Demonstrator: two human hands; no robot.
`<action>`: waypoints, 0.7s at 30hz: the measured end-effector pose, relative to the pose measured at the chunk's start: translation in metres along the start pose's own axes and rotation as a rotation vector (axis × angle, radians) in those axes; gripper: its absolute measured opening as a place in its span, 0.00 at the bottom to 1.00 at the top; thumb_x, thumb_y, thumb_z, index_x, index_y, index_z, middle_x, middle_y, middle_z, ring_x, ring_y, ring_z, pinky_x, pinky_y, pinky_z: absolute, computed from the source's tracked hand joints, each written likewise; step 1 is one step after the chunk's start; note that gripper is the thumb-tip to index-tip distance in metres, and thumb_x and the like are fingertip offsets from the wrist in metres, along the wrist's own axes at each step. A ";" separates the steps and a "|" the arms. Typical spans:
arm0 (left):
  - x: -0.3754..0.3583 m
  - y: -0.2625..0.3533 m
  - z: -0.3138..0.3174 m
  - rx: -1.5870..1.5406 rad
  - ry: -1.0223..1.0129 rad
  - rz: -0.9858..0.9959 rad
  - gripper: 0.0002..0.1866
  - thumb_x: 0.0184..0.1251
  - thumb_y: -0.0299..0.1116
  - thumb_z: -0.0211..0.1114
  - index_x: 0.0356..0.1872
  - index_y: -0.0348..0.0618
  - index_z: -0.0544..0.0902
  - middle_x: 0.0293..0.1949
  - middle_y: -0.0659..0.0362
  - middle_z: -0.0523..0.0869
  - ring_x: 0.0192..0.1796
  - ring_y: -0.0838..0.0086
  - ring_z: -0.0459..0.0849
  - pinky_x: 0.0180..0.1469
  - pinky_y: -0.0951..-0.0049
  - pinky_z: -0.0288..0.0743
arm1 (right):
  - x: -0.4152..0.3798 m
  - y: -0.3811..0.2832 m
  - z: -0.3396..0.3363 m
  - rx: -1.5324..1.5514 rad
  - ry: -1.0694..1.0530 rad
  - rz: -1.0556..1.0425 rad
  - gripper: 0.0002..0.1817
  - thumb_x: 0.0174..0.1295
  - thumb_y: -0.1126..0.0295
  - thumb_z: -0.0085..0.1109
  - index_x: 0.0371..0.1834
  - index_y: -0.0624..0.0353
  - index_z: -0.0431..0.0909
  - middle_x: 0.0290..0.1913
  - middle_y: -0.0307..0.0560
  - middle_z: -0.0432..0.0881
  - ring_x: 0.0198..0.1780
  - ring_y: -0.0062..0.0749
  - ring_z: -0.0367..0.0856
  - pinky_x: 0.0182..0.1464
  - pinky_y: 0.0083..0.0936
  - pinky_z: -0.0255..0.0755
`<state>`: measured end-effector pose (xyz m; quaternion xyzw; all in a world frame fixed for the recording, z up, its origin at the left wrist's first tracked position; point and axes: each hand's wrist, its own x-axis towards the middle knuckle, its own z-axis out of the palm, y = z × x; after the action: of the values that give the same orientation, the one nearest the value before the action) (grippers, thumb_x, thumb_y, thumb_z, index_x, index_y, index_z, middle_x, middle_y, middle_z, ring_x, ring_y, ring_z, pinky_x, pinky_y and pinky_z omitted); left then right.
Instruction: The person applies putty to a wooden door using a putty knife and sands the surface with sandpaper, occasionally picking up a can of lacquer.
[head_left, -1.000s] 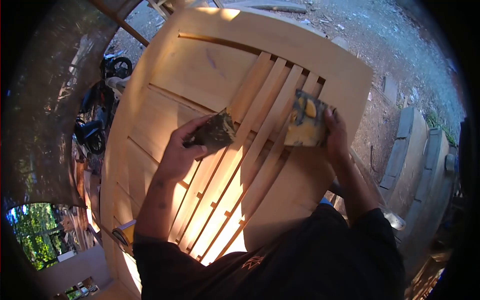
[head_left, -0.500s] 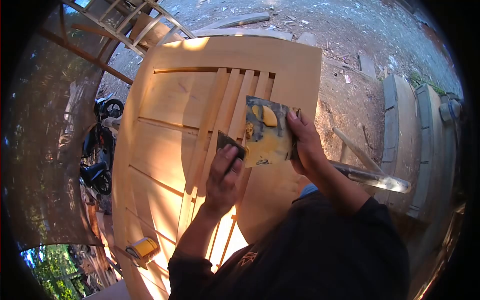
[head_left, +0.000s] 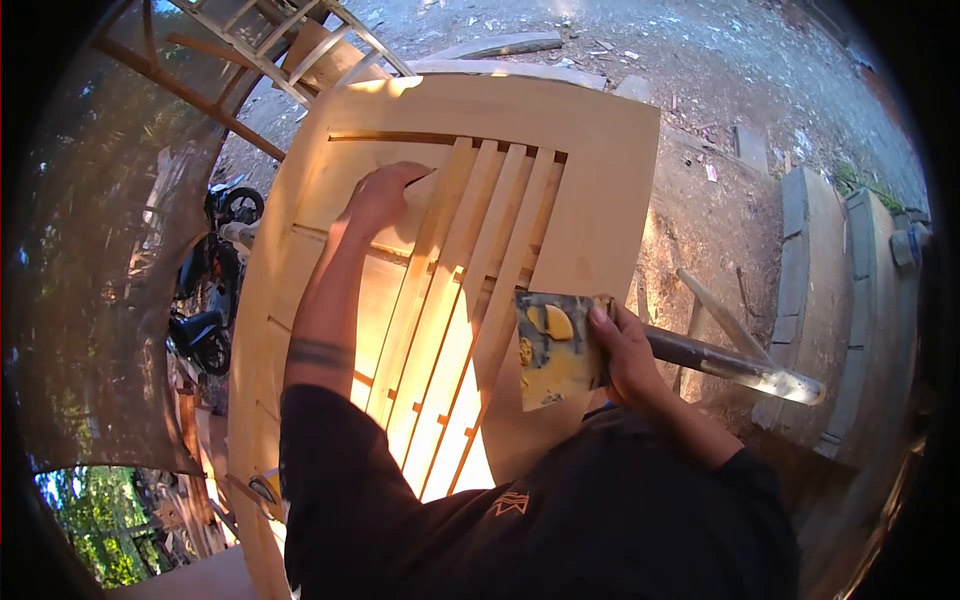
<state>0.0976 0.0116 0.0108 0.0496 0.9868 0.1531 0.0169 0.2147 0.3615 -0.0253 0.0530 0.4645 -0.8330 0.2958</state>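
Observation:
A pale wooden door [head_left: 560, 110] with slats and recessed panels lies in front of me. My left hand [head_left: 382, 198] reaches over its upper left panel, beside the outermost slat. Its fingers are closed on a dark, flat scraper [head_left: 421, 177], of which only a thin edge shows. In my right hand [head_left: 622, 345] is a square putty board [head_left: 560, 372], gripped at its right edge. Yellow filler [head_left: 550, 322] lies in a lump and smears on the board, which is held above the door's lower right part.
A yellow can [head_left: 264, 487] at the door's left edge is partly hidden by my sleeve. A ladder [head_left: 285, 45] stands beyond the far left corner. Motorcycles [head_left: 205, 285] are at left; a pole [head_left: 725, 365] and concrete blocks [head_left: 808, 300] lie right.
My left hand with the scraper has left the putty board and moved up and left to the upper panel. My right hand has lowered the board slightly toward me.

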 end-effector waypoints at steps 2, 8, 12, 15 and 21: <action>0.014 -0.007 0.004 0.070 -0.144 -0.057 0.29 0.46 0.10 0.50 0.51 0.45 0.81 0.50 0.53 0.82 0.54 0.58 0.79 0.57 0.66 0.72 | -0.002 -0.005 -0.014 0.007 0.021 -0.027 0.16 0.71 0.65 0.45 0.54 0.64 0.68 0.47 0.46 0.79 0.46 0.26 0.79 0.51 0.26 0.75; -0.051 -0.025 0.020 -0.039 -0.172 0.140 0.29 0.45 0.10 0.51 0.50 0.46 0.81 0.50 0.56 0.83 0.54 0.59 0.78 0.57 0.66 0.72 | -0.005 -0.023 -0.071 0.052 0.175 -0.143 0.15 0.71 0.64 0.45 0.53 0.61 0.67 0.46 0.47 0.79 0.46 0.29 0.80 0.49 0.27 0.76; -0.137 -0.014 0.021 -0.039 -0.202 0.117 0.28 0.48 0.09 0.51 0.51 0.46 0.81 0.51 0.58 0.82 0.57 0.63 0.75 0.60 0.68 0.70 | -0.005 -0.025 -0.068 0.077 0.214 -0.134 0.13 0.71 0.64 0.45 0.51 0.60 0.68 0.45 0.45 0.79 0.44 0.28 0.80 0.48 0.27 0.76; -0.187 -0.001 0.004 0.003 -0.364 0.008 0.29 0.48 0.09 0.51 0.52 0.45 0.81 0.52 0.57 0.81 0.55 0.60 0.77 0.57 0.66 0.73 | -0.004 -0.019 -0.067 0.069 0.177 -0.102 0.13 0.70 0.63 0.45 0.50 0.60 0.68 0.43 0.45 0.79 0.44 0.27 0.80 0.48 0.26 0.76; -0.188 0.095 -0.020 -0.411 -0.035 0.037 0.33 0.45 0.07 0.50 0.56 0.42 0.76 0.56 0.51 0.79 0.61 0.61 0.75 0.62 0.68 0.70 | 0.000 -0.029 -0.027 0.077 0.099 -0.100 0.16 0.71 0.61 0.45 0.52 0.64 0.69 0.44 0.46 0.79 0.43 0.27 0.81 0.46 0.25 0.78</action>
<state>0.2927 0.0762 0.0623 0.0660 0.9332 0.3509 0.0412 0.1941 0.3952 -0.0189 0.0822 0.4481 -0.8605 0.2280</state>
